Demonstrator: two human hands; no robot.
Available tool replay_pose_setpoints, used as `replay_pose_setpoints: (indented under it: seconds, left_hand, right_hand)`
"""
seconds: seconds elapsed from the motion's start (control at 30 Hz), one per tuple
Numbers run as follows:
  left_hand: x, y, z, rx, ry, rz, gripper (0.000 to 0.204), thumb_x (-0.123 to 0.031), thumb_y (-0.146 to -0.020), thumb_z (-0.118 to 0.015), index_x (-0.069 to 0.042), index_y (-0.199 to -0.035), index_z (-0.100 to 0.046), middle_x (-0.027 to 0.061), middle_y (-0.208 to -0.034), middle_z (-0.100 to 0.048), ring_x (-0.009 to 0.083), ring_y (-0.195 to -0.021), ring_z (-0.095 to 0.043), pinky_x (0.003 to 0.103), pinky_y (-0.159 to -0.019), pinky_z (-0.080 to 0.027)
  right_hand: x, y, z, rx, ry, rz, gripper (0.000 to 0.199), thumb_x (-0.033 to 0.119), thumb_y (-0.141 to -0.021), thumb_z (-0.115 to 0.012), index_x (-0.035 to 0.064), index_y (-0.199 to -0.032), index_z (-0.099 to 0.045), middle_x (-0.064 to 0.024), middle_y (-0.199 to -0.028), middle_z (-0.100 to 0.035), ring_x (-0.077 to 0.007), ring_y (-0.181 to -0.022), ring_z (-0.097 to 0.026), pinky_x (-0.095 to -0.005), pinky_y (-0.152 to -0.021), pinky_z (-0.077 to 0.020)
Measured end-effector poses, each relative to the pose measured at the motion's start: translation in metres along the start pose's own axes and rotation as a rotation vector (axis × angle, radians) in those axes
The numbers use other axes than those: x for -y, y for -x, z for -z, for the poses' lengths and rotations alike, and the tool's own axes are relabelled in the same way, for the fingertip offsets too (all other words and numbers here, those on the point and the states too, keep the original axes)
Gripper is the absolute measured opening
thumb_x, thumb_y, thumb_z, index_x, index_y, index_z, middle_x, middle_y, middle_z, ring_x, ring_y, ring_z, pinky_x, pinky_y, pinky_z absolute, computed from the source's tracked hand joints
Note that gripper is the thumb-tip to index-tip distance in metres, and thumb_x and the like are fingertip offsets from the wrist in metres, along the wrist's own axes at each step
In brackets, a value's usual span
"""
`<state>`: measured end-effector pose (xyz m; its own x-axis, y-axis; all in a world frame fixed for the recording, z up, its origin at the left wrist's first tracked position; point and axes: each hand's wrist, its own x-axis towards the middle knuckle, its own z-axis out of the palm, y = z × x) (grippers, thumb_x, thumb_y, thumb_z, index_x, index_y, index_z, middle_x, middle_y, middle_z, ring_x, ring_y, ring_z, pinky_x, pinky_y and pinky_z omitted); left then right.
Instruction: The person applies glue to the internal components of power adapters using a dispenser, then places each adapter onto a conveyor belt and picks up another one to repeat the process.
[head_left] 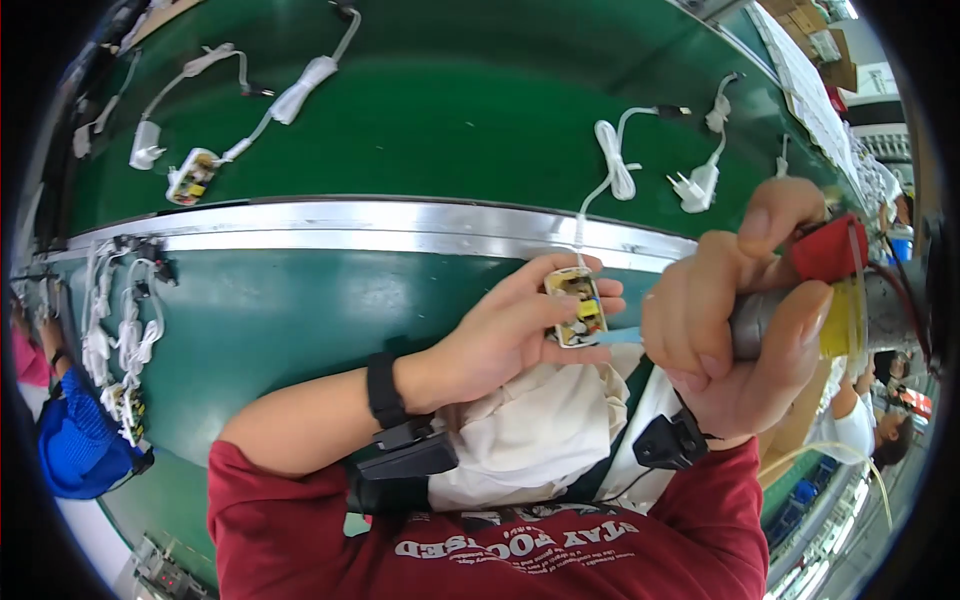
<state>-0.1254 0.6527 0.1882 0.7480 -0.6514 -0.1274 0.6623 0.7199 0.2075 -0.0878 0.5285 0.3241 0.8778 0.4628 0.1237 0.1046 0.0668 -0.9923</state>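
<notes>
Here's the left hand [500, 325], thumb over the edge, gripping an open charger [580, 318] above the near tabletop [270, 325], its circuit board bared. And the right hand [735, 300] is wrapped firmly round a grey tool [897, 308] banded in yellow and red! A pale blue tip [622, 336] sits right at the charger's lower edge (touching or just shy, I can't tell from here). The charger's white cord [614, 165] runs across the metal rail [400, 225] to a bundled loop on the green belt [430, 120], near a white plug [697, 188]. Over left, a bunch of cords [125, 340] lies on the tabletop.
</notes>
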Motion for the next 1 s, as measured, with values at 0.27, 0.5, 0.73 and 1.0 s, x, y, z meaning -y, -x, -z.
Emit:
replay_pose_setpoints:
  seconds: [0.27,0.5,0.73,1.0]
  left_hand:
    - [-0.061,-0.056,-0.017,-0.178,-1.119,-0.489,0.047,-0.011,-0.085,-0.058,-0.007,-0.128,-0.039,0.0126,-0.115,-0.051,0.0259,-0.101,-0.057,0.034,-0.083,-0.050]
    - [-0.106,-0.019,-0.039,-0.589,-2.089,-0.710,0.045,-0.015,-0.076,-0.066,0.001,-0.114,-0.049,0.0196,-0.103,-0.056,0.0356,-0.096,-0.056,0.038,-0.079,-0.049]
    - [-0.197,0.140,-0.016,-1.217,-2.725,-0.459,0.039,-0.018,-0.072,-0.069,-0.004,-0.106,-0.057,0.0151,-0.116,-0.056,0.0302,-0.103,-0.056,0.036,-0.085,-0.047]
    - [-0.145,0.064,-0.062,-0.736,-0.789,-0.401,0.024,-0.025,-0.091,-0.046,-0.004,-0.100,-0.053,0.0101,-0.095,-0.066,0.0081,-0.073,-0.055,0.020,-0.055,-0.040]
  right_hand:
    - [-0.001,-0.003,-0.013,0.024,-0.185,-0.002,0.035,0.042,-0.096,-0.042,0.0083,-0.103,-0.034,0.0031,-0.049,-0.033,-0.0052,-0.036,-0.028,-0.0204,-0.034,-0.0226]
    - [0.015,-0.014,-0.004,-0.073,-0.190,-0.073,0.032,0.040,-0.096,-0.042,0.0084,-0.100,-0.036,0.0038,-0.048,-0.031,-0.0045,-0.036,-0.026,-0.0203,-0.034,-0.0205]
    - [0.027,-0.021,0.002,-0.075,-0.178,-0.065,0.031,0.033,-0.093,-0.051,0.0044,-0.097,-0.041,0.0024,-0.050,-0.036,-0.0039,-0.038,-0.030,-0.0201,-0.035,-0.0232]
    - [0.042,-0.020,0.013,-0.130,-0.195,-0.111,0.029,0.031,-0.093,-0.050,0.0034,-0.096,-0.042,0.0021,-0.051,-0.037,-0.0043,-0.039,-0.030,-0.0203,-0.035,-0.0236]
